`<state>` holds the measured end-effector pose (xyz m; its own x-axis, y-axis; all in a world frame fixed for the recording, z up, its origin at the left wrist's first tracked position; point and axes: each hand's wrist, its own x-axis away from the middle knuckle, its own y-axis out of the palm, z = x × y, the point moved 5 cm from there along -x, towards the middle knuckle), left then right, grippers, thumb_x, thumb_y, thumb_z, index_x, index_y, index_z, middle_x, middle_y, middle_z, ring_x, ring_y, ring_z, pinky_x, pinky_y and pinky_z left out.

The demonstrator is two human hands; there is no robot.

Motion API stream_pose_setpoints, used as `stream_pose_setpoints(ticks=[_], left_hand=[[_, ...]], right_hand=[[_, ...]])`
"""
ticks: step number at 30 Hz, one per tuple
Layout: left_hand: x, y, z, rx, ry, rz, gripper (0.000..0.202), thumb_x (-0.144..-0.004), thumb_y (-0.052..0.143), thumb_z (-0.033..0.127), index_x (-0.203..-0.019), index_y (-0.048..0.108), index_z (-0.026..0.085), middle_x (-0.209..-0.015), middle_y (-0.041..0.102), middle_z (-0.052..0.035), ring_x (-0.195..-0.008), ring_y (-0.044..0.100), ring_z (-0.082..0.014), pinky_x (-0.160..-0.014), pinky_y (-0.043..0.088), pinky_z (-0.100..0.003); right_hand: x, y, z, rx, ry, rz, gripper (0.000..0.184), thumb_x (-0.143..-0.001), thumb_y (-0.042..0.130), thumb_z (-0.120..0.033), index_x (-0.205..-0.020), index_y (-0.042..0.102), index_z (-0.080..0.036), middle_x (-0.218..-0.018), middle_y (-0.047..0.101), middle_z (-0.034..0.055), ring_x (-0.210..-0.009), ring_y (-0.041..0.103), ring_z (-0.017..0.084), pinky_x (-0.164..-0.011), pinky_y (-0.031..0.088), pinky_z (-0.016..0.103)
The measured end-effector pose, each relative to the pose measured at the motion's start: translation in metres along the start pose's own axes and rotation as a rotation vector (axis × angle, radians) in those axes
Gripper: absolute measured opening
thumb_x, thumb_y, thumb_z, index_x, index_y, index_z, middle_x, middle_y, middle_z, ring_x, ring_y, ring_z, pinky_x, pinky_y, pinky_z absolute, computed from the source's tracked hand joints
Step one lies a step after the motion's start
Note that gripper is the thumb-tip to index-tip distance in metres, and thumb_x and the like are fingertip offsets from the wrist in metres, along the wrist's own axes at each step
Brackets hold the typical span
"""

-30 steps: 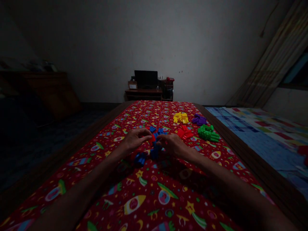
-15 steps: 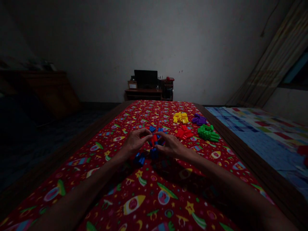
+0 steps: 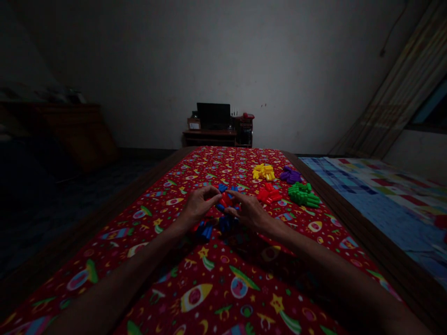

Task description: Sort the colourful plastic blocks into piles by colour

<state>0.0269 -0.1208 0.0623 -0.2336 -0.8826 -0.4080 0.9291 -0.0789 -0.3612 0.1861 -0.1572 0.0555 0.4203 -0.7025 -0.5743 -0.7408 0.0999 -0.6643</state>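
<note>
Over the red patterned cloth (image 3: 195,298), my left hand (image 3: 198,204) pinches with thumb and forefinger at the left side of a small red plastic piece (image 3: 226,200). My right hand (image 3: 252,212) closes on the same piece from the right, thumb below and forefinger above. Its exact shape is hard to make out in the dim light. Blue plastic pieces lie around and beneath the hands: some blue pieces (image 3: 222,187) just beyond the fingertips, a blue cluster (image 3: 226,224) below them and another blue piece (image 3: 206,231) nearer to me by the left wrist.
To the right lie piles of plastic pieces: red (image 3: 268,194), yellow (image 3: 263,172), purple (image 3: 290,175) and green (image 3: 303,194). A desk with a dark monitor (image 3: 213,116) stands against the far wall. Checked bedding (image 3: 366,200) spreads beyond the table's right edge.
The red piece has turned slightly between my fingers, which stay close together. The view has shifted a little; the piles lie where they were.
</note>
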Motion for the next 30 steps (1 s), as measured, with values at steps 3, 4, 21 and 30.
stream_pose_setpoints(ticks=[3, 4, 21, 30], left_hand=[[0.001, 0.006, -0.001, 0.003, 0.028, -0.031, 0.027, -0.073, 0.065, 0.044, -0.074, 0.062, 0.017, -0.069, 0.065, -0.0009, -0.065, 0.062, -0.0159, -0.062, 0.05, -0.026], [0.001, 0.006, -0.002, -0.006, 0.036, -0.037, 0.027, -0.074, 0.064, 0.044, -0.075, 0.063, 0.017, -0.071, 0.066, -0.0015, -0.066, 0.063, -0.0164, -0.062, 0.051, -0.026], [-0.004, -0.01, -0.057, -0.56, 0.242, -0.208, 0.023, -0.085, 0.051, 0.032, -0.098, 0.066, 0.02, -0.111, 0.065, -0.011, -0.104, 0.061, -0.0245, -0.092, 0.048, -0.039], [-0.009, -0.027, -0.035, -0.388, 0.018, 0.07, 0.028, -0.079, 0.057, 0.034, -0.103, 0.06, 0.02, -0.097, 0.071, -0.007, -0.087, 0.068, -0.0231, -0.078, 0.053, -0.035]], right_hand=[[-0.003, -0.003, 0.002, 0.069, 0.01, 0.02, 0.039, -0.083, 0.059, -0.018, -0.122, 0.06, -0.016, -0.089, 0.072, 0.0071, -0.072, 0.063, 0.014, -0.065, 0.044, 0.023], [-0.005, -0.006, 0.003, 0.083, 0.008, 0.026, 0.037, -0.083, 0.058, -0.016, -0.12, 0.061, -0.017, -0.089, 0.072, 0.007, -0.072, 0.063, 0.014, -0.065, 0.044, 0.023], [0.008, -0.081, 0.1, 0.58, 0.511, 0.118, 0.031, -0.088, 0.046, -0.026, -0.093, 0.074, -0.015, -0.089, 0.074, 0.0114, -0.078, 0.065, 0.019, -0.063, 0.037, 0.025], [-0.005, -0.084, 0.074, 0.701, 0.418, 0.09, 0.031, -0.091, 0.043, -0.022, -0.086, 0.072, -0.015, -0.08, 0.071, 0.011, -0.068, 0.062, 0.018, -0.057, 0.031, 0.026]])
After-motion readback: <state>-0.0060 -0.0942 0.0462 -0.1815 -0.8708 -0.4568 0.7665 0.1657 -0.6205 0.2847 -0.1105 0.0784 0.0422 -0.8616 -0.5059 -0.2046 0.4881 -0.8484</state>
